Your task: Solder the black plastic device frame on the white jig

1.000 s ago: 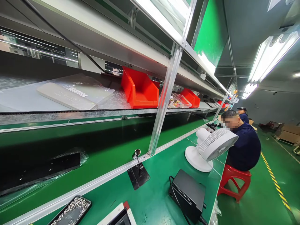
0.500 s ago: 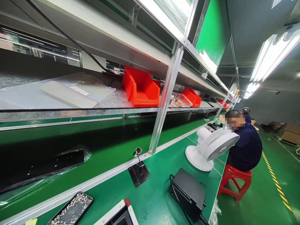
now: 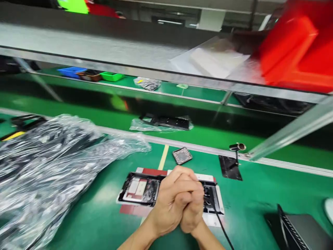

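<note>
My left hand [image 3: 166, 205] and my right hand [image 3: 194, 208] are clasped together, fingers wrapped over one another. Whatever lies between the palms, if anything, is hidden. They are above a black-framed device housing [image 3: 127, 199], which my hands cover in the middle. Its left part shows pale rectangular pieces inside. Red and white fixture pieces [image 3: 130, 209] show around the housing. Just right of my hands, a black cable [image 3: 221, 225] runs down toward the bottom edge; its upper end sits among dark parts.
A small black tray of tiny parts [image 3: 182, 156] lies behind the housing. Plastic-wrapped goods [image 3: 59, 166] spread across the left. A short metal tube on a stand [image 3: 237, 147], a black box [image 3: 304, 225] and a slanted post [image 3: 293, 128] are at right. Overhead runs a shelf [image 3: 117, 52] with a red bin [image 3: 291, 52].
My view has swung left and down from the right end of the bench. My clasped hands and the housing's full width now show; the seated person and fan have left view.
</note>
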Tool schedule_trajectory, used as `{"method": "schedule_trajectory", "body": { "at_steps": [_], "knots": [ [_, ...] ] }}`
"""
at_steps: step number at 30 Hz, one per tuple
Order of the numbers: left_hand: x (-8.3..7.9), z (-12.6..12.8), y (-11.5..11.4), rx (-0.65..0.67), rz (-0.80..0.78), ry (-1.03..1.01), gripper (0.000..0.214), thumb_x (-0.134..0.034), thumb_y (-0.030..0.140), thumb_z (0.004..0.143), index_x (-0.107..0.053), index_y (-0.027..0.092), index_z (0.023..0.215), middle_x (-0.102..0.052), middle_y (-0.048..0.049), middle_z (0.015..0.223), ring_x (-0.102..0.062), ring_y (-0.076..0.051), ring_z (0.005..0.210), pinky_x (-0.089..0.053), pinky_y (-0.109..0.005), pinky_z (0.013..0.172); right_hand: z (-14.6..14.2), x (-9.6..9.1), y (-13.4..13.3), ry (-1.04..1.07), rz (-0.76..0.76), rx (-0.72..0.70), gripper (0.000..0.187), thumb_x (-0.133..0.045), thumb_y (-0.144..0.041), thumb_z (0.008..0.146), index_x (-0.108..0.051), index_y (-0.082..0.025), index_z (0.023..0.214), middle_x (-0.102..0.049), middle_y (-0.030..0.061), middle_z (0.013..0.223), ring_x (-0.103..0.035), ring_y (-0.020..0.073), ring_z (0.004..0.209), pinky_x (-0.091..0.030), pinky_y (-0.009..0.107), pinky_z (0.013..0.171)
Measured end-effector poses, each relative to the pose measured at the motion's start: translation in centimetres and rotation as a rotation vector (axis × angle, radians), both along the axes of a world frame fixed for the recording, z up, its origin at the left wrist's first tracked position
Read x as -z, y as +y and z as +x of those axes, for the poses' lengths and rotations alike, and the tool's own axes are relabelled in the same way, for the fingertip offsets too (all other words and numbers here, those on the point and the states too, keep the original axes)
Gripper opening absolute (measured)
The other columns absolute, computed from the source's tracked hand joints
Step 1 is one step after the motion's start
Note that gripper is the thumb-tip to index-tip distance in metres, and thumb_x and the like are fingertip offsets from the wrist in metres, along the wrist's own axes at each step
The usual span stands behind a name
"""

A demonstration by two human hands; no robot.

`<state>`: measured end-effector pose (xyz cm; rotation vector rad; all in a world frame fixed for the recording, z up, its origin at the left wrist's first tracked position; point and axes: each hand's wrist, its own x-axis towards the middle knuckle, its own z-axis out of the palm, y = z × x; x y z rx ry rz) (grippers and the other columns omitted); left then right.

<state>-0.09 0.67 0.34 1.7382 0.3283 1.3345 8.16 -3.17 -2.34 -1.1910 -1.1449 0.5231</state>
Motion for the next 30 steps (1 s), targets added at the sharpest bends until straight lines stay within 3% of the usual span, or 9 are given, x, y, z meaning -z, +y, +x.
{"method": "schedule_trajectory", "body": {
  "at_steps": [3, 9, 14, 19, 30],
  "knots": [
    [-0.3, 0.4, 0.6, 0.05, 0.033, 0.013, 0.046, -0.042, 0.052, 0.107, -0.074, 0.02, 0.11, -0.07, -0.0109, 0.099, -0.063, -0.022, 0.1, -0.054, -0.036, 0.086, 0.2, 0.1, 0.3, 0.013, 0.053, -0.08, 0.059, -0.034, -0.066, 0.099, -0.054, -0.023, 0.065, -0.054, 0.0018, 0.066, -0.05, 0.016, 0.062, -0.043, 0.034, 0.059],
    [-0.5, 0.4, 1.2, 0.102, 0.076, 0.038, 0.047, -0.04, 0.049, 0.108, -0.073, 0.016, 0.109, -0.072, -0.0127, 0.101, -0.061, -0.023, 0.101, -0.054, -0.039, 0.088, 0.9, -0.2, 0.5, 0.023, 0.107, -0.05, 0.056, -0.028, -0.055, 0.105, -0.056, -0.023, 0.067, -0.053, 0.0024, 0.067, -0.05, 0.0171, 0.064, -0.043, 0.034, 0.06],
    [-0.4, 0.1, 1.8, 0.166, 0.082, 0.066, 0.042, -0.041, 0.045, 0.108, -0.072, 0.017, 0.114, -0.073, -0.0126, 0.105, -0.061, -0.024, 0.103, -0.054, -0.04, 0.09, 0.7, 0.6, 0.6, 0.055, 0.1, -0.045, 0.055, -0.029, -0.055, 0.105, -0.057, -0.022, 0.071, -0.056, 0.0024, 0.069, -0.054, 0.0167, 0.067, -0.046, 0.032, 0.059],
    [-0.2, 0.1, 2.5, 0.194, 0.125, 0.065, 0.041, -0.041, 0.044, 0.109, -0.071, 0.017, 0.116, -0.072, -0.0122, 0.103, -0.062, -0.023, 0.103, -0.053, -0.039, 0.093, 1.0, -0.1, 0.8, 0.053, 0.08, 0.003, 0.062, -0.027, -0.057, 0.104, -0.06, -0.02, 0.067, -0.058, 0.0036, 0.067, -0.056, 0.0173, 0.066, -0.045, 0.032, 0.059],
    [0.4, 0.4, 3.7, 0.197, 0.211, 0.025, 0.043, -0.04, 0.044, 0.109, -0.068, 0.011, 0.113, -0.07, -0.0134, 0.101, -0.062, -0.023, 0.101, -0.054, -0.039, 0.094, 1.5, 0.0, 1.6, 0.06, 0.014, 0.132, 0.062, -0.032, -0.066, 0.1, -0.061, -0.02, 0.07, -0.062, 0.0049, 0.075, -0.057, 0.0202, 0.077, -0.046, 0.035, 0.075]
  ]
}}
